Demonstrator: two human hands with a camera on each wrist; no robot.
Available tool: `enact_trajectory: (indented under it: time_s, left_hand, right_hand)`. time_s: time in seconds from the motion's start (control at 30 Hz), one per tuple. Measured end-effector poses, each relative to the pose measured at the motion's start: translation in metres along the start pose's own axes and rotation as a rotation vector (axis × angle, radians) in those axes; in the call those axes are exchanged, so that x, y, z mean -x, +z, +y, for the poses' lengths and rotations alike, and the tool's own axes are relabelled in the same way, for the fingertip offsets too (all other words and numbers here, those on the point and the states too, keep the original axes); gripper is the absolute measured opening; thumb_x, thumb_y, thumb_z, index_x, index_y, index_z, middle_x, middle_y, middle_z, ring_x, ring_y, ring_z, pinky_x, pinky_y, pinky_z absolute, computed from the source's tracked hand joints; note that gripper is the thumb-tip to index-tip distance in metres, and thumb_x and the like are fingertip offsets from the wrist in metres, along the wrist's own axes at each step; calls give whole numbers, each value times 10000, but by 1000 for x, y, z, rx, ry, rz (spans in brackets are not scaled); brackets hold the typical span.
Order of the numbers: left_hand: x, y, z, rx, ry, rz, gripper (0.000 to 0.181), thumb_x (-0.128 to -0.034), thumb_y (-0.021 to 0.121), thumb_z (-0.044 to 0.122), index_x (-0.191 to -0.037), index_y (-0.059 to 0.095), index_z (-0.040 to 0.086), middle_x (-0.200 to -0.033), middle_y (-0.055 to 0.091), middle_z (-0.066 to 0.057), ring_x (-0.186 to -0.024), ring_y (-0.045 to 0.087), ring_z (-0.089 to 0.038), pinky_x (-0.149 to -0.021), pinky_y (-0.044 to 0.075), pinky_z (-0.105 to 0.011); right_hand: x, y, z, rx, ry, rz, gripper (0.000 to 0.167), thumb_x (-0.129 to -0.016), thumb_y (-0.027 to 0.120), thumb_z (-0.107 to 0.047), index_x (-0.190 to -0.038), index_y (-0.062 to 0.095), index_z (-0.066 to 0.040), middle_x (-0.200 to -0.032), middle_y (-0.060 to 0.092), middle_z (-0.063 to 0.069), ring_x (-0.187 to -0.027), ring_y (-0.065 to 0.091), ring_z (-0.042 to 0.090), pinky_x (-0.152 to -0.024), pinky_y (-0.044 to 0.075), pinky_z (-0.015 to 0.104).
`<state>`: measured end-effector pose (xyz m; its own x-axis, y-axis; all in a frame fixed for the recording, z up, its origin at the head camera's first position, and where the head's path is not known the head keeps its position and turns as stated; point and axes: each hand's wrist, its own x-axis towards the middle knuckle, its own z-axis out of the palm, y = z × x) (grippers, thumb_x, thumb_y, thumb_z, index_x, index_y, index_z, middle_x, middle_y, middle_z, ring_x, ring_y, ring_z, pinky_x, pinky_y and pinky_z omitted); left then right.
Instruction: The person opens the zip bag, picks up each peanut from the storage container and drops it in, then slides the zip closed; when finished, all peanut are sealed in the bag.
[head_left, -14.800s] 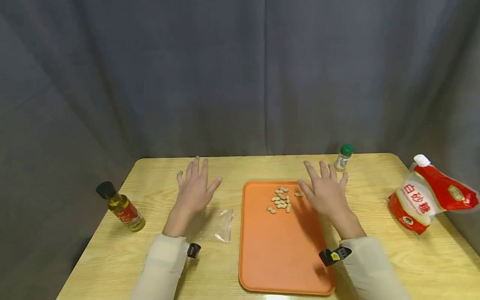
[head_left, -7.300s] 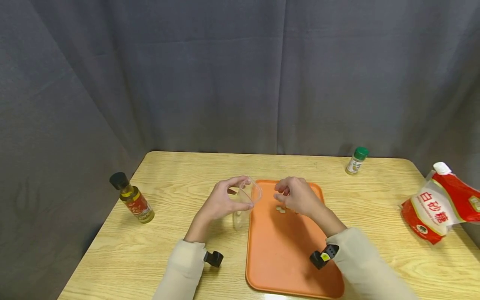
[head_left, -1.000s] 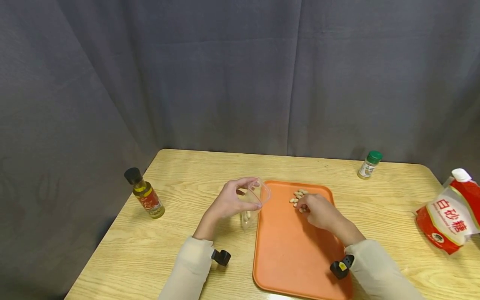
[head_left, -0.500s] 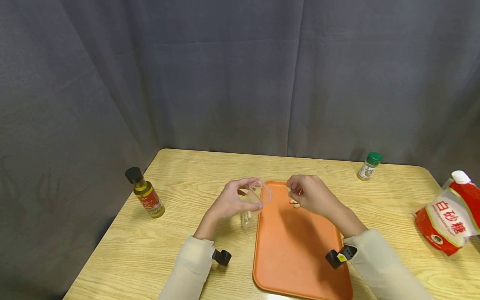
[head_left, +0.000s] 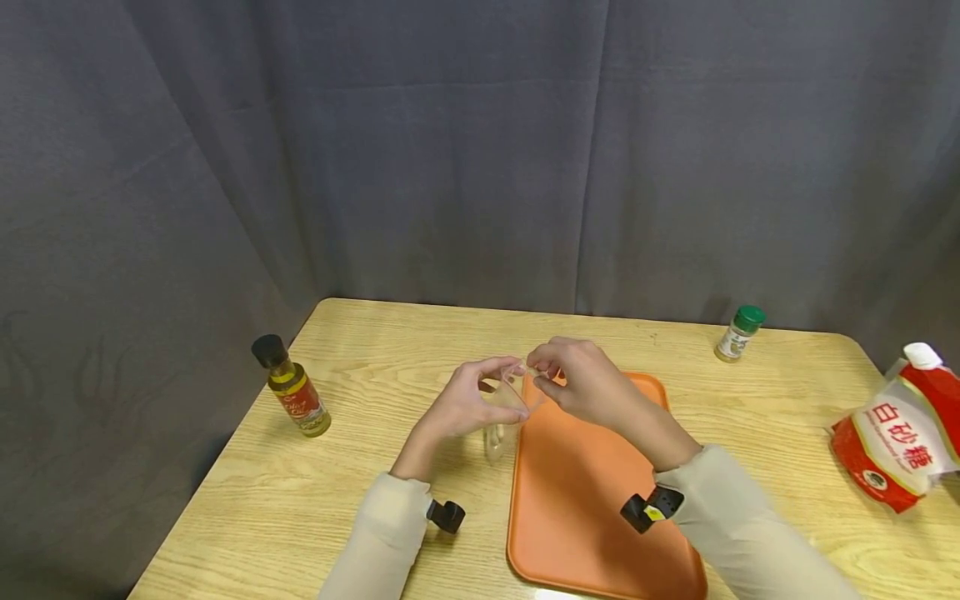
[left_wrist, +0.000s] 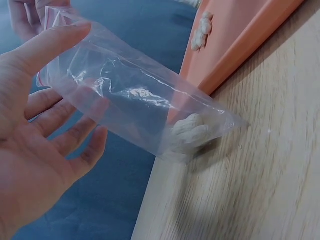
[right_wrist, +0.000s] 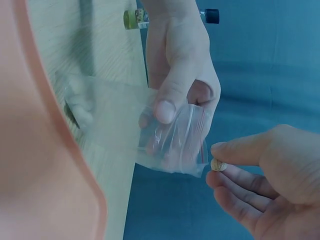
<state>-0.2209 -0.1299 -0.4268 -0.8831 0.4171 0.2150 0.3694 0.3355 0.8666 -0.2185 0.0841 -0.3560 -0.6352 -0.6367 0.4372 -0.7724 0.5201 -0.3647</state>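
My left hand (head_left: 468,402) holds a clear zip-lock bag (left_wrist: 125,90) at its mouth, thumb on one side and fingers on the other, so the mouth gapes. Several peanuts (left_wrist: 190,131) lie in the bag's bottom corner, down by the table beside the tray. At the bag's mouth, my right hand (head_left: 581,379) pinches one peanut (right_wrist: 218,165) between thumb and index finger. On the orange tray (head_left: 570,500), other peanuts (left_wrist: 202,31) show in the left wrist view; in the head view the right hand and forearm cover that spot.
An olive oil bottle (head_left: 298,392) stands at the table's left. A small green-capped jar (head_left: 738,333) is near the back edge, and a red-and-white sugar bag (head_left: 896,429) at the right. Behind the table hangs a grey curtain (head_left: 450,167).
Earlier, the zip-lock bag lay flat and both hands were spread. Within the last second my right hand has lifted a peanut off the tray and moved left to the bag's mouth.
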Motion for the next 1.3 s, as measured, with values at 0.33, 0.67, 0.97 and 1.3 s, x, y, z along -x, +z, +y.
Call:
enact_trajectory:
  time_s: [0.33,0.67,0.97,1.3]
  left_hand:
    - [2,-3,2,-5,-13,8,711,-770,859,188,-1407,559,84,-1276,640,-44,-1121,563,-183,-944,469,-409]
    - [1,-2,2,-4,-12,2,722,-761,865,175,-1406,558,71,-1283,636,-58,-1122,557,-184,-943,472,-413]
    - [0,0,0,-10,-1,16,726,-748,868,151,-1401,564,66,-1235,658,-14,-1088,569,-172,-921,484,-384]
    - [1,1,0,-8,-16,9,734,-757,867,161,-1418,554,91,-1264,646,-49,-1107,559,-200,-946,472,-429]
  right_hand:
    - [-7,2,-5,16,10,-39,188,-810,782,18,-993,747,-3,-855,678,52,-760,655,208,-669,548,336]
    - [-4,2,-4,17,28,-47,175,-824,775,-2,-998,754,-3,-853,683,46,-757,653,201,-665,546,338]
    - [11,-3,24,13,150,-65,130,-842,751,0,-971,730,4,-829,666,31,-741,630,186,-660,536,348]
    - [54,25,78,87,307,-256,172,-787,724,117,-863,717,-36,-843,671,49,-769,630,211,-676,538,359]
